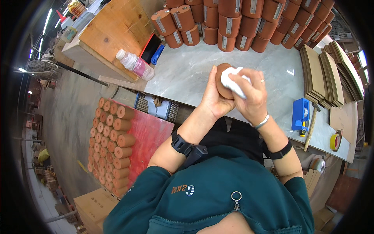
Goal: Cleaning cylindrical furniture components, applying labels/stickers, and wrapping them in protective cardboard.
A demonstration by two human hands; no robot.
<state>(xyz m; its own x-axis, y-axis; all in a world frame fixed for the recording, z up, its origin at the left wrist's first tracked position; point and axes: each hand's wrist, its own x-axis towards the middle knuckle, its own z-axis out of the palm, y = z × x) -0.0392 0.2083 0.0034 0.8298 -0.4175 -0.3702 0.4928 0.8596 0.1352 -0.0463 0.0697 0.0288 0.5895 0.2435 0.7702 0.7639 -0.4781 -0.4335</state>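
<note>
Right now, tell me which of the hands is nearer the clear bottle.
Left. The left hand, gripping the brown cylinder, is to the right of the clear bottle, apart from it; the right hand, holding the white cloth, is farther right.

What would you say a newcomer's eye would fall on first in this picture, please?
Probably the reddish-brown cylinder in the person's left hand, near the middle of the view, with the right hand holding a white cloth-like wad against it. Next might come the stacked cylinders with metal strips along the far side of the grey tabletop, and the rows of orange-brown cylinders on the red surface to the person's left.
</note>
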